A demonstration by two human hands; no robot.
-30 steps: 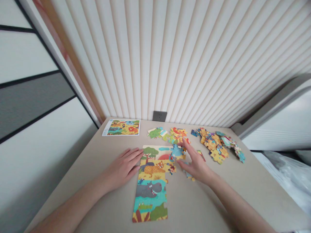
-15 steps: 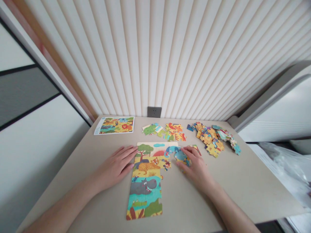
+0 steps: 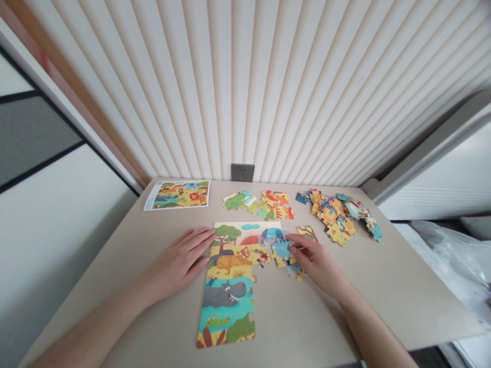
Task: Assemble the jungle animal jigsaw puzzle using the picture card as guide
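A partly built jungle jigsaw puzzle (image 3: 228, 286) lies on the beige table (image 3: 345, 306), with a hippo, a leopard and an elephant on it. My left hand (image 3: 178, 259) rests flat with its fingertips against the puzzle's left edge, holding nothing. At the puzzle's right side, my right hand (image 3: 314, 260) pinches a blue jigsaw piece (image 3: 281, 249) beside the elephant. Its fingers hide part of that piece. A few joined pieces (image 3: 294, 269) stick out just below my right fingers.
Behind the puzzle lie a picture card (image 3: 178, 194) and loose piece groups (image 3: 240, 200), (image 3: 275, 204), with a larger heap (image 3: 335, 214) at right. A wall socket (image 3: 242, 173) sits on the ribbed wall. Crumpled plastic (image 3: 433, 245) lies beyond the table's right edge.
The view has tilted, shifting the table up and left in the frame. My right hand has settled lower on the blue piece, while my left hand stays on the puzzle's edge.
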